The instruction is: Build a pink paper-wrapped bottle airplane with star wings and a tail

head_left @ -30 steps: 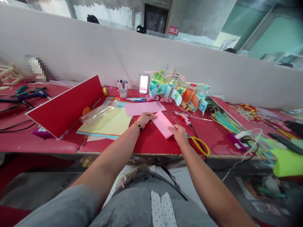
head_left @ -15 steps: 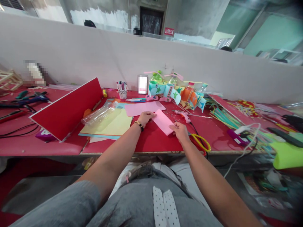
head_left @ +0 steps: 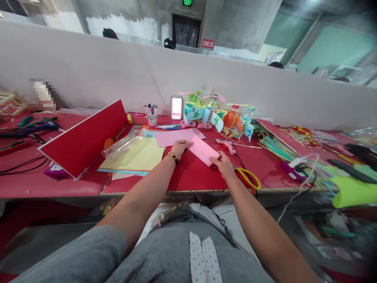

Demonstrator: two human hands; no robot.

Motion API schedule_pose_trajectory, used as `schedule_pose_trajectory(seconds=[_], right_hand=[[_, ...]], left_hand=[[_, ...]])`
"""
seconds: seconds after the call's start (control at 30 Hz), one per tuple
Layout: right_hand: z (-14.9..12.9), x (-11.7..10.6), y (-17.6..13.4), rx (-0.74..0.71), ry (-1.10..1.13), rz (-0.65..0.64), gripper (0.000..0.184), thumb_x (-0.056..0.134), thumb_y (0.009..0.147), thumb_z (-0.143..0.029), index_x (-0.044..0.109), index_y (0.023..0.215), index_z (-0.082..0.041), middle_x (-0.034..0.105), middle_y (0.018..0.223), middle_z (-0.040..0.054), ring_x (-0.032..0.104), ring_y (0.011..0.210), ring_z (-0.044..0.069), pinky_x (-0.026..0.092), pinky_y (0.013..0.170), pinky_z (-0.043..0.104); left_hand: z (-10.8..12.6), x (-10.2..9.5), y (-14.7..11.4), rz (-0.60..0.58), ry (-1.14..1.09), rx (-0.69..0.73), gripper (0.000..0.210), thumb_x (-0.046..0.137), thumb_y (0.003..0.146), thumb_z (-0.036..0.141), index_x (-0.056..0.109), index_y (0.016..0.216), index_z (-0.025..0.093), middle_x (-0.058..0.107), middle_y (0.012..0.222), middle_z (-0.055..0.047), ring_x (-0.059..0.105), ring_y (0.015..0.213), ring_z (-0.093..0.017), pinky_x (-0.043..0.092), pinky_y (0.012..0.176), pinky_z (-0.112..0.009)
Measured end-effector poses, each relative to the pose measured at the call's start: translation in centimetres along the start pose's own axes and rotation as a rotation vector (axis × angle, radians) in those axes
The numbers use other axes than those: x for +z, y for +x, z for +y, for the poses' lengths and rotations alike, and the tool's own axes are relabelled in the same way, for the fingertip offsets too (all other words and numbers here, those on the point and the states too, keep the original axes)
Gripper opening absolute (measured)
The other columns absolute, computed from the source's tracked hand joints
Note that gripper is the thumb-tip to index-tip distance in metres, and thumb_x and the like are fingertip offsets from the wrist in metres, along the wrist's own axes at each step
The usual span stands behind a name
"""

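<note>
Between my hands is a rectangle of pink paper [head_left: 203,151], held slantwise just over the red tabletop. My left hand [head_left: 180,148], with a beaded bracelet at the wrist, pinches its left end. Fingers of my right hand [head_left: 223,163] grip its right end. Behind it lies a second, longer pink sheet [head_left: 167,137], partly overlapped by the held one. Scissors with yellow handles [head_left: 249,179] rest beside my right wrist. A pink glue gun [head_left: 226,145] lies beyond my right hand.
Left of my hands, a clear plastic bottle [head_left: 125,145] lies on yellow sheets [head_left: 141,159]. A red board [head_left: 85,141] leans farther left. Decorated bottle models [head_left: 218,116] and a pen cup [head_left: 152,119] stand at the back. A purple power strip [head_left: 293,173] sits right, with cables.
The held pink paper has turned slightly, its right end a little higher, and my right hand has shifted with it. The whole view has tilted up slightly.
</note>
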State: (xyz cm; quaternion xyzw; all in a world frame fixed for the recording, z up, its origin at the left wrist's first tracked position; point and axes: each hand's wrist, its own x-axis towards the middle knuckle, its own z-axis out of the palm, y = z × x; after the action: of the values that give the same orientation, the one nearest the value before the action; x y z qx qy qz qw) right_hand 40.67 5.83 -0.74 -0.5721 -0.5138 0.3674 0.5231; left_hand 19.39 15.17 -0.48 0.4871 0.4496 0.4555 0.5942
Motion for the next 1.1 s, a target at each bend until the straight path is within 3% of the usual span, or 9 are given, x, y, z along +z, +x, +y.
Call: schedule_pose_trajectory(seconds=[0.13,0.33,0.5,0.63,0.77,0.87,1.1], right_hand=[[0.4,0.1,0.1,0.028,0.022,-0.042,0.048,0.080,0.061,-0.045,0.061,0.095,-0.018,0.069,0.072,0.0000,0.062,0.061,0.017,0.046,0.051,0.026],[0.7,0.1,0.2,0.085,0.016,-0.051,0.028,0.059,0.092,-0.041,0.062,0.087,-0.013,0.061,0.066,-0.0041,0.055,0.050,0.008,0.048,0.052,0.023],[0.2,-0.1,-0.1,0.061,0.057,0.000,0.028,0.063,0.089,-0.041,0.059,0.081,-0.014,0.061,0.063,-0.0042,0.053,0.049,0.007,0.044,0.048,0.021],[0.0,-0.2,-0.1,0.030,0.104,0.041,0.042,0.062,0.080,-0.059,0.055,0.076,-0.017,0.067,0.064,0.0011,0.057,0.049,0.010,0.039,0.044,0.019],[-0.2,0.0,-0.1,0.025,0.096,-0.028,0.053,0.058,0.076,-0.070,0.057,0.073,-0.017,0.071,0.066,0.0058,0.059,0.050,0.012,0.039,0.043,0.021],[-0.2,0.1,-0.3,0.030,0.061,-0.085,0.049,0.066,0.074,-0.064,0.058,0.069,-0.016,0.069,0.061,0.0048,0.059,0.049,0.012,0.042,0.046,0.021],[0.5,0.0,0.1,0.065,-0.065,-0.161,0.029,0.060,0.092,-0.038,0.061,0.077,-0.013,0.062,0.065,-0.0040,0.056,0.050,0.007,0.048,0.050,0.021]], left_hand=[[0.0,0.2,0.0,0.022,-0.006,-0.002,0.025,0.058,0.094,0.033,0.060,0.108,0.012,0.064,0.099,-0.005,0.064,0.080,-0.014,0.056,0.069,-0.030],[0.1,0.1,0.0,0.083,0.000,0.006,0.025,0.058,0.094,0.033,0.061,0.107,0.012,0.065,0.097,-0.005,0.064,0.079,-0.014,0.056,0.069,-0.030],[0.7,-0.9,0.3,0.150,-0.003,0.020,0.027,0.059,0.094,0.033,0.060,0.113,0.013,0.063,0.107,-0.007,0.064,0.089,-0.017,0.056,0.076,-0.035],[0.8,-1.1,0.4,0.151,-0.007,0.025,0.028,0.059,0.094,0.032,0.059,0.114,0.013,0.063,0.110,-0.008,0.064,0.091,-0.018,0.056,0.078,-0.036],[0.5,-0.3,0.3,0.133,-0.008,0.030,0.027,0.059,0.094,0.032,0.059,0.113,0.013,0.063,0.108,-0.007,0.064,0.090,-0.017,0.056,0.077,-0.035],[0.3,0.1,0.2,0.113,-0.006,0.029,0.026,0.059,0.094,0.032,0.060,0.111,0.013,0.064,0.104,-0.006,0.064,0.085,-0.016,0.056,0.073,-0.033],[0.4,0.3,0.0,0.095,-0.005,0.031,0.026,0.058,0.094,0.033,0.060,0.111,0.013,0.064,0.103,-0.006,0.064,0.085,-0.016,0.056,0.073,-0.033]])
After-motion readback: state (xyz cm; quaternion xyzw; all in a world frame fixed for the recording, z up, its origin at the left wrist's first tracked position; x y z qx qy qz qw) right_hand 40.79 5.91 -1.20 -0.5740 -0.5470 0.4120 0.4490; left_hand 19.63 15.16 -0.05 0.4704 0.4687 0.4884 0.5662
